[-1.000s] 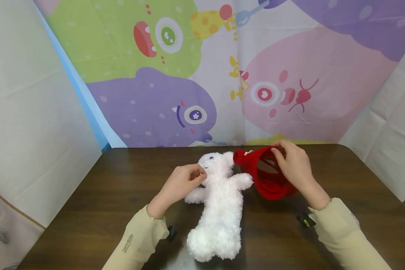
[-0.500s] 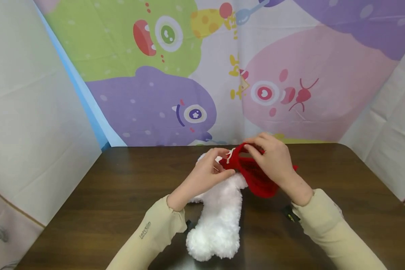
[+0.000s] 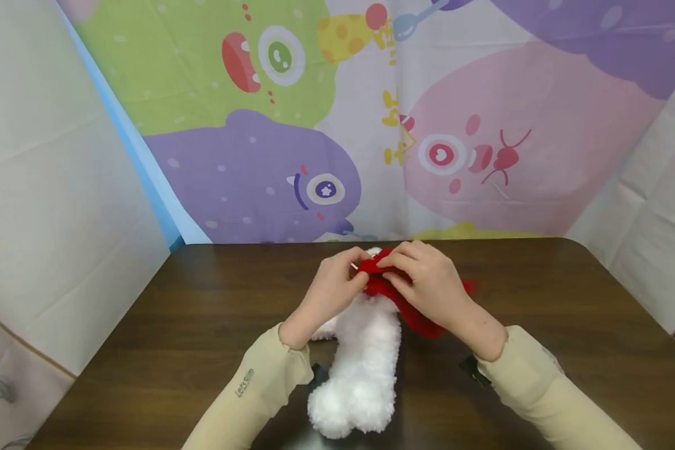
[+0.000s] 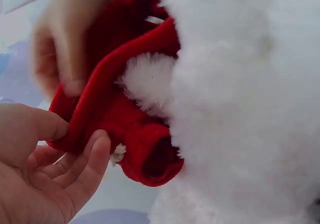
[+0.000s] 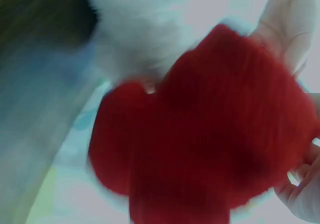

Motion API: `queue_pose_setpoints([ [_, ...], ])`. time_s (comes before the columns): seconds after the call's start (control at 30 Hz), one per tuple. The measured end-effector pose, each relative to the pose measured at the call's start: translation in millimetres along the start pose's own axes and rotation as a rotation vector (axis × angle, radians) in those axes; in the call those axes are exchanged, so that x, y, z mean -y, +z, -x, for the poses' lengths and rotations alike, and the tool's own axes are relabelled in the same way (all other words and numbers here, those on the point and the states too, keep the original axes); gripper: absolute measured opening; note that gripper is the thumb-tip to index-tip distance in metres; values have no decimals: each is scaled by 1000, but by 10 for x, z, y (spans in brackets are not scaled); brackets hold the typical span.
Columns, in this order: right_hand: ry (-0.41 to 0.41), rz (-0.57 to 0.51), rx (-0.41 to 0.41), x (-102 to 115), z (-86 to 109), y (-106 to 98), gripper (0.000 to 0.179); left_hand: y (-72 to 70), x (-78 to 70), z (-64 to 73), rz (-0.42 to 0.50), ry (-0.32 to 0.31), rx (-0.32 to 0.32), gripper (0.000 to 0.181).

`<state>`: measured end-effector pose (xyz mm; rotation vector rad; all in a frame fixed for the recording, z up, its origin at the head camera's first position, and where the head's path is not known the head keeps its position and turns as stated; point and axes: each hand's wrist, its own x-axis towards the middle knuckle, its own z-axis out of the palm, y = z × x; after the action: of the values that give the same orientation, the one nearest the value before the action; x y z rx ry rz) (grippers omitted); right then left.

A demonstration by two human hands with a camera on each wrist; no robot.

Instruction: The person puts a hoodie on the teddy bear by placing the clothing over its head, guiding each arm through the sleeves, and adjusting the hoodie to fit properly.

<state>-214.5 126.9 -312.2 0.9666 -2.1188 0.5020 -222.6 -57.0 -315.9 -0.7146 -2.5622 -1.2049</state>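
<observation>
A white fluffy plush toy [image 3: 365,369] lies on its back on the brown table, its legs nearest me and its head largely hidden behind my hands. Over its upper body I hold a small red doll's garment [image 3: 416,312] with a short sleeve [image 4: 155,154] and a bit of pale cord. My left hand [image 3: 329,287] pinches the garment's edge between thumb and fingers. With bent fingers my right hand [image 3: 427,275] grips the same red cloth just to the right. A fluffy white paw [image 4: 150,81] shows against the garment's open edge in the left wrist view. The right wrist view is blurred.
The dark wooden table [image 3: 219,325] extends to both sides of the toy. Behind it hangs a cartoon-printed cloth [image 3: 337,125], with a pale curtain [image 3: 62,156] at the left and another at the right.
Both hands have come together above the toy's upper body. My left hand has left the toy's head and taken hold of the garment, which my right hand has carried leftward.
</observation>
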Motion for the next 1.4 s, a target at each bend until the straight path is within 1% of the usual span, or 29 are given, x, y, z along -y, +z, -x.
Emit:
queue_pose_setpoints([
  [0.07,35,38,51,-45,43,-6,22,-52,11,-10,41,-22,-29,18],
  [0.2,104,74,106,-149,143,-43,26,-119,49,-6,146,-65,-46,18],
  [0.33,175,25,107,-236,204,-124,24,-157,76,9,231,-103,-63,15],
  [0.43,239,-43,87,-307,229,-204,21,-182,91,7,251,-113,-92,14],
  [0.53,283,-114,55,-366,239,-260,20,-208,104,-2,256,-120,-114,16],
  [0.63,322,-177,18,-370,214,-267,19,-246,114,4,247,-134,-130,15],
  [0.73,365,-195,-26,-340,168,-253,16,-263,128,5,236,-137,-141,13],
  [0.8,382,-203,-39,-327,135,-241,13,-265,134,-1,231,-129,-152,12],
  [0.87,394,-216,-46,-321,109,-220,11,-265,144,-11,232,-122,-162,12],
  [0.97,416,-249,-54,-321,76,-173,10,-286,164,-13,224,-130,-184,12],
  [1.07,458,-299,-67,-317,30,-136,12,-327,191,-12,207,-139,-229,13],
  [1.2,503,-372,-85,-307,-72,-91,14,-390,220,-30,198,-137,-299,13],
  [1.3,505,-412,-76,-301,-148,-31,13,-436,239,-50,192,-129,-333,12],
  [1.4,495,-440,-44,-295,-198,47,12,-477,254,-72,190,-128,-356,12],
])
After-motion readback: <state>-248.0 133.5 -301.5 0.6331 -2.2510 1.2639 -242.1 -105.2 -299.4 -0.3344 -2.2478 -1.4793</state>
